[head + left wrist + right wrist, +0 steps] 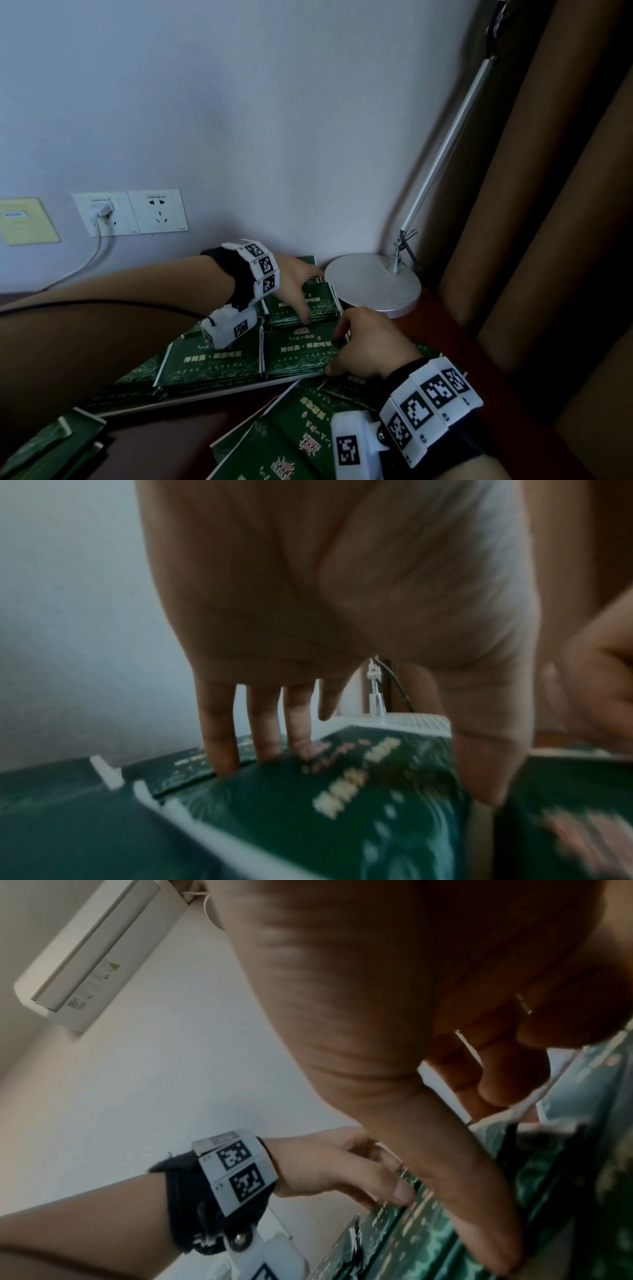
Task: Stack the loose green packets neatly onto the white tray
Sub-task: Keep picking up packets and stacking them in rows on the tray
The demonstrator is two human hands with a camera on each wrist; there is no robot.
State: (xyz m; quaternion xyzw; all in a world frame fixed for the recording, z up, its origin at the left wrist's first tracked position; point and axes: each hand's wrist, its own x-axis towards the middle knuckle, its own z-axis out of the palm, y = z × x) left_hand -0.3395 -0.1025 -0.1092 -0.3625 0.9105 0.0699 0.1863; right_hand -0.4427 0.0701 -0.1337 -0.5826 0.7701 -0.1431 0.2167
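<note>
Green packets with gold print lie in stacks on the white tray (212,394). My left hand (301,301) spans the far right stack (320,305); straight fingers (222,750) press its far edge and the thumb its near edge. My right hand (337,346) grips the near right stack (301,353) by its right side, with curled fingers (493,1091) at the far corner and the thumb (479,1191) along the front corner. Another stack (212,363) sits at the near left. Loose packets (284,442) lie in front of the tray.
More loose packets (51,445) lie at the bottom left. A round silver lamp base (373,284) stands right behind the tray in the corner. Brown curtains (548,205) hang at the right. Wall sockets (157,210) with a plugged-in charger (102,209) are at the left.
</note>
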